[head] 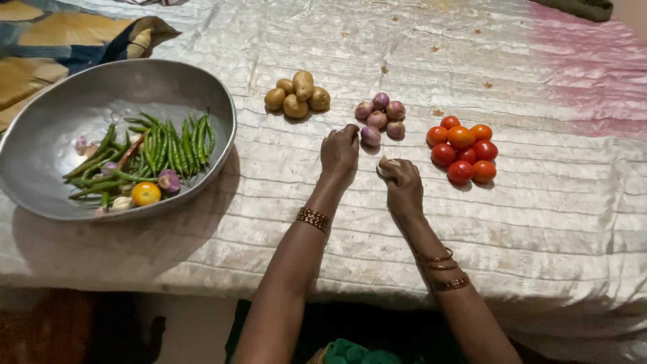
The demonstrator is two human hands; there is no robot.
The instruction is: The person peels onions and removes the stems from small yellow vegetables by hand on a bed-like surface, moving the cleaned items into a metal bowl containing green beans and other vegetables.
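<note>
My left hand [339, 154] rests on the pale cloth with its fingertips touching a purple onion [371, 136] at the near edge of a small onion pile [381, 114]. My right hand [402, 186] is closed around a small whitish thing, perhaps garlic [386, 166], just right of the left hand. A heap of potatoes [297, 96] lies left of the onions. A cluster of red and orange tomatoes [462, 149] lies to the right of my right hand.
A big metal bowl [67, 114] at the left holds green chillies [158, 148], a yellow tomato [146, 193] and a few small onions. A patterned blue and yellow cloth [60, 40] lies behind it. The bed's front edge runs below my wrists.
</note>
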